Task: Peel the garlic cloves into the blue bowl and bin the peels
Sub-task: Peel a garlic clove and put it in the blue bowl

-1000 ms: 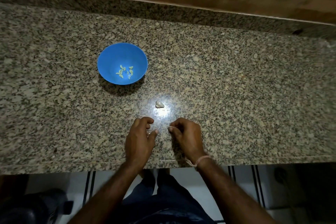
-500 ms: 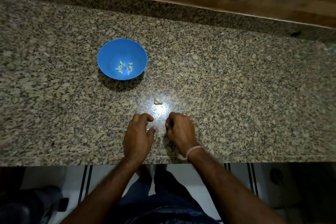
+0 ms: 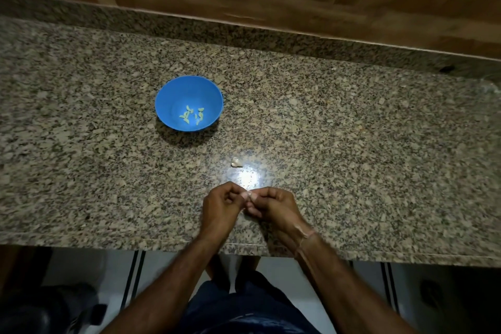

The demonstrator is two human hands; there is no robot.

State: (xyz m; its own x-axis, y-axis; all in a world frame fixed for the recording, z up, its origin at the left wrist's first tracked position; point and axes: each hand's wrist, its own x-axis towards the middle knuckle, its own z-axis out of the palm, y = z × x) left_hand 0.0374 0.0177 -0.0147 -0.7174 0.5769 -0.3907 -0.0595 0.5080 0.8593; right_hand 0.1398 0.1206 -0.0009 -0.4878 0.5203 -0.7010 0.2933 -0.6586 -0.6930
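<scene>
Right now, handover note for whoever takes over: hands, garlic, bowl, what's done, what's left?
Hands: the left hand and right hand meet fingertip to fingertip above the counter, pinching a small pale piece. It is too small to tell clove from peel.
Things: the blue bowl stands on the counter with several peeled cloves inside. One loose clove lies between the bowl and the hands.
Done: several cloves are peeled and in the bowl.
Left: the piece in hand, the loose clove, and binning the peels. No bin is in view.
</scene>
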